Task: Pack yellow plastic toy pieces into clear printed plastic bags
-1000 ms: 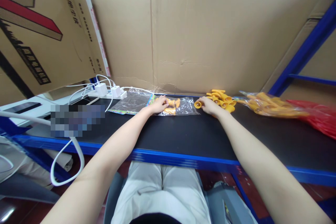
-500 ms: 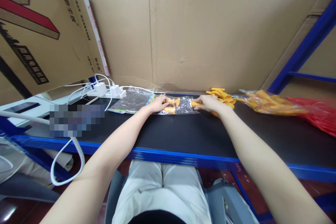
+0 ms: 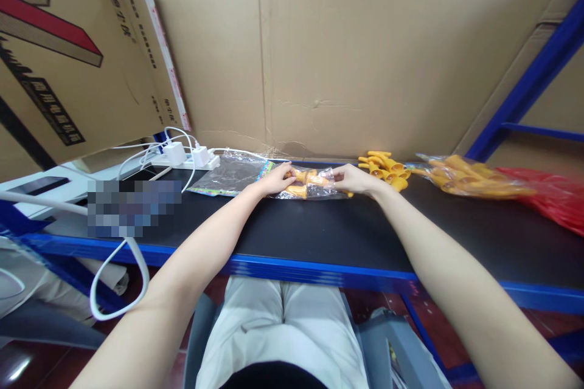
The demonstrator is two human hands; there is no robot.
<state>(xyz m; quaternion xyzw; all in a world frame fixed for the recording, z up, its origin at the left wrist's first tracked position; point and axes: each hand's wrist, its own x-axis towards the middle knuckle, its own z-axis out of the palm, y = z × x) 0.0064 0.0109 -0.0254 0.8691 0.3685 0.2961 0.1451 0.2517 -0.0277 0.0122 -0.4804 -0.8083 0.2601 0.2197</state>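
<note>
A clear plastic bag [image 3: 310, 187] lies on the black shelf top [image 3: 347, 231], with a few small orange plastic pieces inside. My left hand [image 3: 275, 179] grips the bag's left end, fingers closed on it. My right hand [image 3: 350, 179] is at the bag's right end, fingers curled round an orange piece at the bag's mouth. A loose heap of the same orange pieces [image 3: 387, 169] lies just right of my right hand.
A stack of flat clear bags [image 3: 230, 174] lies left of the held bag. A white power strip with plugs and cables [image 3: 187, 158] sits at the back left. Filled bags of orange pieces [image 3: 469, 179] and a red bag [image 3: 554, 197] lie right. Cardboard [image 3: 347, 55] walls the back.
My right hand has moved left from the loose heap to the bag's mouth, carrying an orange piece. My left hand has stayed on the bag.
</note>
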